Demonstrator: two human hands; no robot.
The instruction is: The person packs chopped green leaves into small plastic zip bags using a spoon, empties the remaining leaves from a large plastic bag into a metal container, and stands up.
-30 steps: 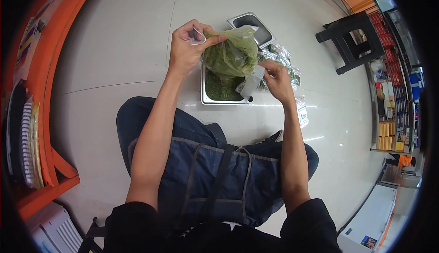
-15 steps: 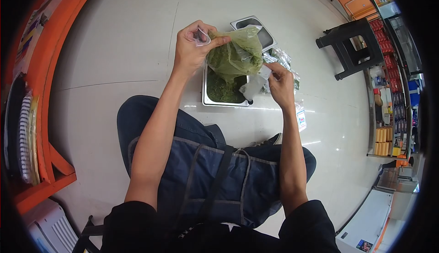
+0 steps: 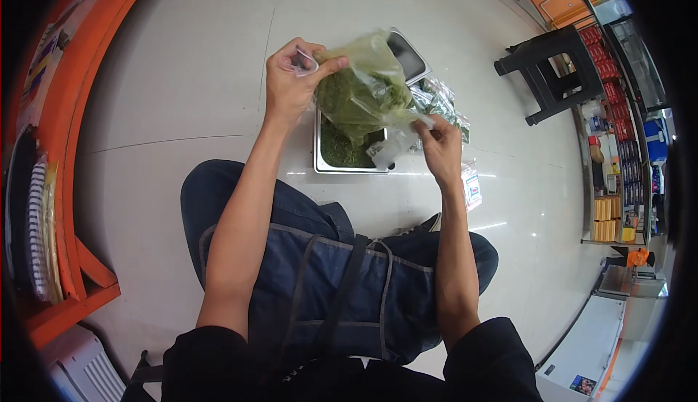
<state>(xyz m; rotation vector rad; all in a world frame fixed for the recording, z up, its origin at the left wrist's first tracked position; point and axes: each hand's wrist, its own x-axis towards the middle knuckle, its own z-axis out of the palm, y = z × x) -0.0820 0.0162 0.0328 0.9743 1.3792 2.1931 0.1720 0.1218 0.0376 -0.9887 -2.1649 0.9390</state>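
A clear plastic bag [image 3: 363, 86] with chopped green herbs or leaves inside hangs between my hands. My left hand [image 3: 291, 78] is closed on its upper left edge, thumb toward the right; a small clear plastic piece shows between the fingers. Pinched in my right hand [image 3: 440, 144] is the bag's lower right edge, where a whitish flap of plastic hangs down. Beneath the bag stands a metal pan [image 3: 338, 156] of chopped greens, partly hidden by the bag. Another metal pan [image 3: 408, 54] lies behind it, with its inside dark and mostly bare.
Several clear packets of greens [image 3: 440, 104] lie right of the pans, and a printed packet [image 3: 472, 185] is nearer me. A black stool [image 3: 556, 75] stands at the right, before stocked shelves [image 3: 618, 140]. An orange shelf unit [image 3: 69, 206] borders the left. A person in orange [image 3: 638, 258] is far right.
The bag has spread wider and flatter between my hands, its right part drawn slightly down. Both hands keep their hold. The whole view has shifted a little.
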